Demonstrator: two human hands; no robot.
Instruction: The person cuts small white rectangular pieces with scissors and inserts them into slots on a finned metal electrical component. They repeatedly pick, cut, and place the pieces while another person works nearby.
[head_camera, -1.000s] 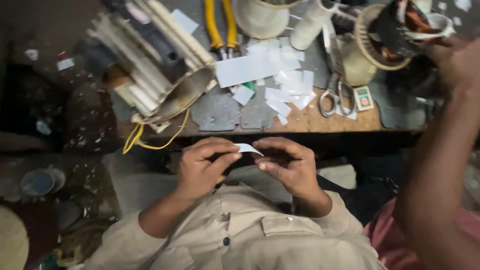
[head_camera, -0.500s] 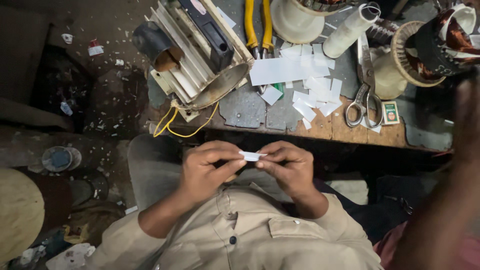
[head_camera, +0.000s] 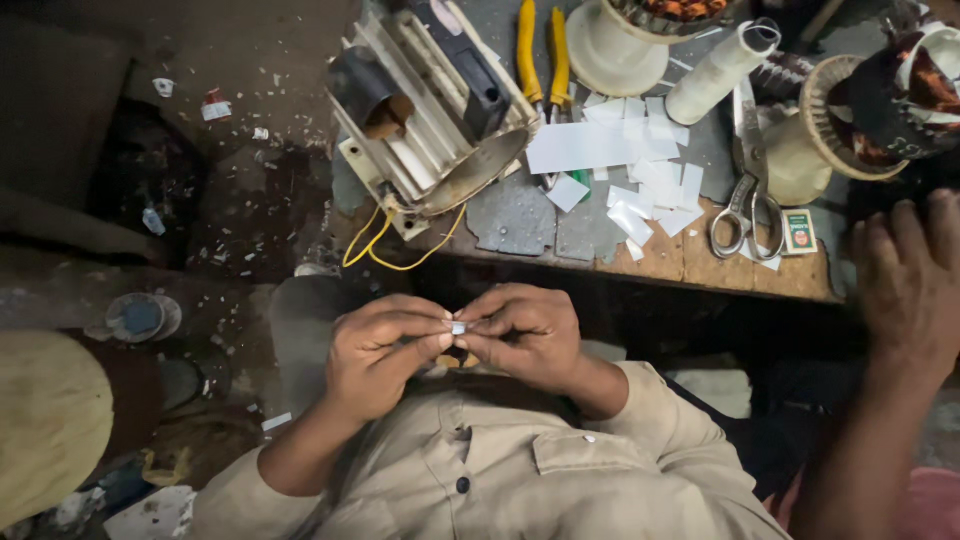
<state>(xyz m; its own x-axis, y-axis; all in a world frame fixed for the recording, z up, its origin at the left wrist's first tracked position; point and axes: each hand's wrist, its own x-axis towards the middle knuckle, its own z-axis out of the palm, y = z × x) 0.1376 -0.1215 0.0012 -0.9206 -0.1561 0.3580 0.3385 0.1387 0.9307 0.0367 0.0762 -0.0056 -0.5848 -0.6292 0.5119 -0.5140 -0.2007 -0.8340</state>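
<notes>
My left hand (head_camera: 385, 350) and my right hand (head_camera: 525, 335) meet in front of my chest, over my beige shirt (head_camera: 520, 470). Between their fingertips they pinch a small white piece of paper (head_camera: 457, 327), of which only a little shows. Both hands are below the front edge of the wooden workbench (head_camera: 700, 265). Several cut white paper pieces (head_camera: 640, 170) lie on the bench above my hands.
On the bench are a metal motor housing (head_camera: 430, 110) with a yellow wire (head_camera: 390, 250), yellow-handled pliers (head_camera: 540, 50), scissors (head_camera: 745, 210), a white spool (head_camera: 720, 60) and a wound stator (head_camera: 890, 90). Another person's hand (head_camera: 910, 280) reaches in at the right. A round lid (head_camera: 140, 315) lies on the littered floor.
My fingertips have drawn closer together, and less of the white paper strip shows between them. The view has shifted, so the bench sits further right and lower.
</notes>
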